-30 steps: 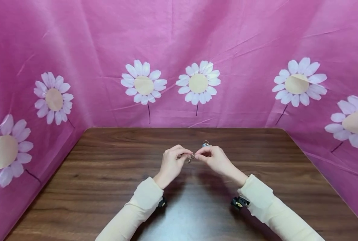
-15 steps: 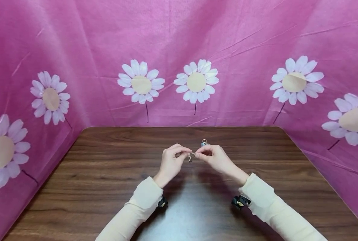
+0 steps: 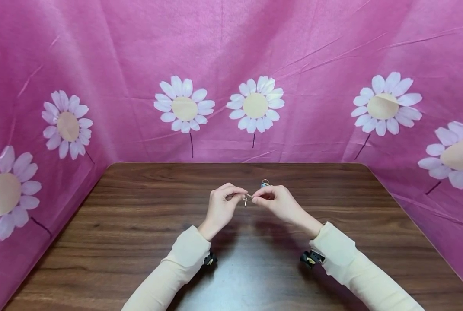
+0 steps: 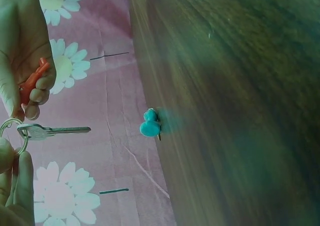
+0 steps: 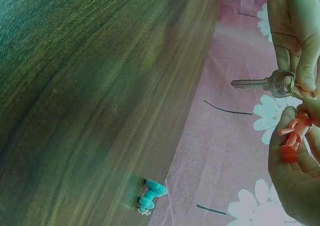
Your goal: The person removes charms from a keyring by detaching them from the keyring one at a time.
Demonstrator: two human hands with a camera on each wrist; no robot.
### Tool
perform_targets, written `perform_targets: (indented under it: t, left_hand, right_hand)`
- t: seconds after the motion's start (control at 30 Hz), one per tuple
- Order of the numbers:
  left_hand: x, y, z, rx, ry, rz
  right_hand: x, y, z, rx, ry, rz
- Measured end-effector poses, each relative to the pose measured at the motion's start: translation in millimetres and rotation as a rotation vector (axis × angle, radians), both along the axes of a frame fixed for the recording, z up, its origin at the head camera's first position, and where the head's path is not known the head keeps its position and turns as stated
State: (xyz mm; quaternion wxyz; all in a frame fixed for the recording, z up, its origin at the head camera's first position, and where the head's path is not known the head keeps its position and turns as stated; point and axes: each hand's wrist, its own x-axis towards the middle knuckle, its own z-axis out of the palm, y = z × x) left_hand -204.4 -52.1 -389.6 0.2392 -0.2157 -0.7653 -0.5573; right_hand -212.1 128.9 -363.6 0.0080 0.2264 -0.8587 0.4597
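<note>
Above the table, my left hand pinches a metal key ring, from which a key hangs down. Facing it, the fingertips of my right hand pinch together right at the ring's other side. A small red figure charm hangs against the curled fingers of the right hand; that hand hides it in the head view. Farther back on the table stands a teal figure keychain, its ring sticking up just behind the right hand in the head view.
The dark wooden table reaches back to a pink cloth with printed white daisies, which encloses the back and both sides. Each wrist wears a black band with a camera.
Both hands stay almost in place, fingertips still meeting at the ring. The hanging key has turned and swung slightly, and the head view has shifted a little.
</note>
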Motion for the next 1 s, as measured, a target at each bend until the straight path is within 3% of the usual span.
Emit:
perform_targets:
  t: [0.33, 0.57, 0.67, 1.0]
  left_hand:
    - [4.6, 5.1, 1.9, 0.081, -0.086, 0.015]
    - [23.9, 7.6, 26.9, 0.125, -0.119, -0.009]
    - [24.9, 6.8, 27.2, 0.156, -0.138, -0.011]
    - [23.4, 3.2, 27.1, 0.254, -0.226, -0.034]
  right_hand:
    - [4.8, -0.4, 1.7, -0.033, -0.023, -0.042]
    - [6.7, 2.0, 2.4, -0.086, -0.076, -0.048]
    - [11.1, -0.3, 8.3, -0.081, -0.074, -0.042]
    - [4.9, -2.0, 1.9, -0.107, -0.072, -0.026]
